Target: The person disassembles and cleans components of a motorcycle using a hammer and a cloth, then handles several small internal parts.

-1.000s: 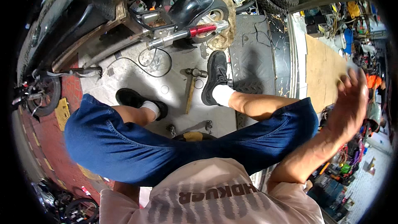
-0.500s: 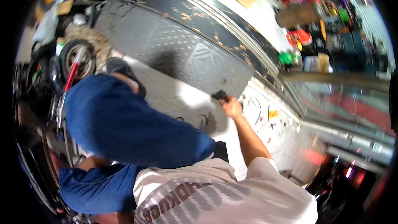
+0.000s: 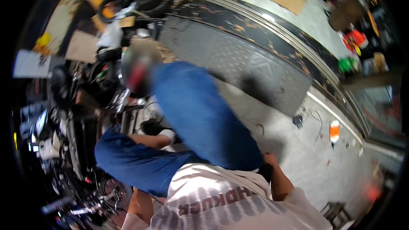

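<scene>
While the right hand point(image 3: 269, 159) flanks shorts point(image 3: 200, 110), grey plating point(image 3: 240, 59) borders floor point(image 3: 309, 157).

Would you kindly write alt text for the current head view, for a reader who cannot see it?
A bare right hand rests beside the right leg of blue shorts, its grip unclear; the left hand is hidden. On the pale floor to the right lie a small dark object and an orange-and-white item.

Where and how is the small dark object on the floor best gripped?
Probably pinch the small dark object across its sides, from above with the nearer right hand: it looks compact, shows no clear handle, and lies near the grey plate.
</scene>
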Demonstrator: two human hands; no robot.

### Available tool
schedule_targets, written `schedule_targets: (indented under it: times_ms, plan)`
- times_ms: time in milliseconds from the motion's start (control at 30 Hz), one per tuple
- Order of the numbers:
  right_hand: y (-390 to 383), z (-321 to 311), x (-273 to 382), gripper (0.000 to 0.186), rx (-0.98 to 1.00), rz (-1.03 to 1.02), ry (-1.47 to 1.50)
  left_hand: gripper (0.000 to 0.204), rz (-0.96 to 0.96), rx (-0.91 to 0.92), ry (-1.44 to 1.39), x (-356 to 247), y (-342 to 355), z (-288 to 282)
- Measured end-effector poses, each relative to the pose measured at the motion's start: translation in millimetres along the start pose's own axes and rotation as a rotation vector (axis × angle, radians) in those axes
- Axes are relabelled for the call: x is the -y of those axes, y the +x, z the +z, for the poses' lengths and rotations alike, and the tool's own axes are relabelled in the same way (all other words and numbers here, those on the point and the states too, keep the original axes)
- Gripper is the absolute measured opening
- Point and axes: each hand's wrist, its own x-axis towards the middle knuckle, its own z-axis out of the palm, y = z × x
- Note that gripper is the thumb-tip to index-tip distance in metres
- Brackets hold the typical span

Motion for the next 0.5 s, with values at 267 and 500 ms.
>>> schedule_targets:
  times_ms: [267,500]
  plan:
    - [3.4,-81.4,67.0,0.028,0.003,0.112,0.437,0.031,-0.777,0.28,-0.322,264.0,-334.8,88.8]
    - [74.9,-195.3,102.7,0.027,0.044,-0.192,0.215,0.032,-0.884,0.109,-0.975,231.5,-377.2,146.5]
